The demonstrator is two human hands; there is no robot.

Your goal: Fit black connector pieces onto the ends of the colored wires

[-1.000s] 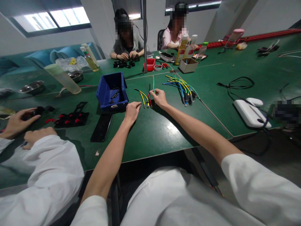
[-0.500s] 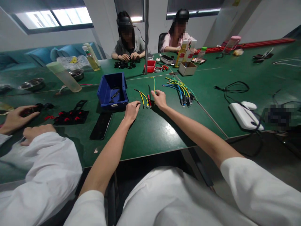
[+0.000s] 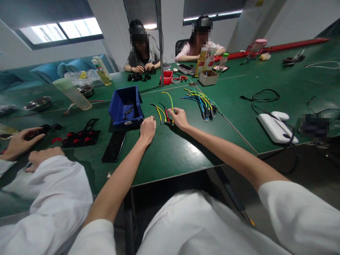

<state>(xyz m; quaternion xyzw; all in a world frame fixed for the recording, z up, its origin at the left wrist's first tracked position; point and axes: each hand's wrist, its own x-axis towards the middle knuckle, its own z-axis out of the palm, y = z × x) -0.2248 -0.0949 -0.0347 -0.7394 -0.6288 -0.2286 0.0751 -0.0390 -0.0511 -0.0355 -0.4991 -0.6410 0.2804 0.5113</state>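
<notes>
My right hand (image 3: pixel 180 119) pinches a yellow-green wire (image 3: pixel 170 100) near its lower end, where a ring terminal (image 3: pixel 173 124) shows. The wire's free end curves up and to the left. Just left of those fingers, a few short yellow wires (image 3: pixel 160 112) and a red wire (image 3: pixel 167 115) lie on the green table. My left hand (image 3: pixel 148 129) rests closed on the tabletop, between these wires and the blue bin (image 3: pixel 124 124); whatever its curled fingers may hold is hidden. Farther right spreads a bundle of yellow, green and blue wires (image 3: pixel 203 101) with black sleeves and ring terminals.
A black phone (image 3: pixel 114 147) lies left of my left forearm. Black parts with red pieces (image 3: pixel 81 138) sit near a co-worker's hands (image 3: pixel 23 141). Beyond are a red box (image 3: pixel 166 77), a small carton (image 3: pixel 208 78) and a metal pole (image 3: pixel 160 46). A white device (image 3: pixel 276 127) with cables is at right.
The yellow-green wire in my right hand has swung over to the left, and its ring terminal now shows below the fingers. My left hand stays beside the bin. The view has shifted slightly.
</notes>
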